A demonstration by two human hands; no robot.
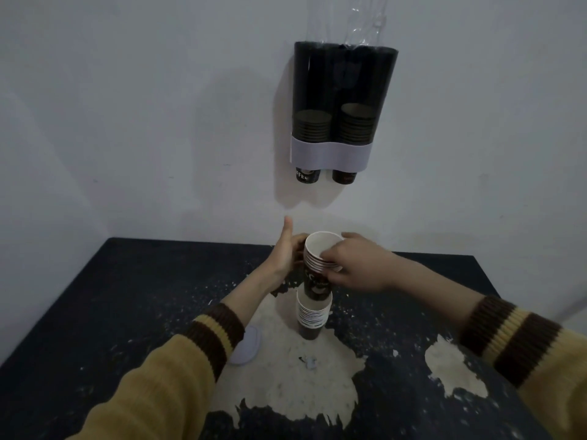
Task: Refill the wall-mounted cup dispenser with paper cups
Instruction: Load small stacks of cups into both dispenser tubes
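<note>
Lift cup stack [313,281] | your right hand [355,268] clasps its rims, left hand [282,252] cups its side | raise it straight toward dispenser [343,81].

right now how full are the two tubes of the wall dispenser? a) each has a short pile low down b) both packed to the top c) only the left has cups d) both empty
a: the dispenser shows a short left pile and right pile of cups, with empty tube above both; the left hand and right hand grip the spare stack.
</note>
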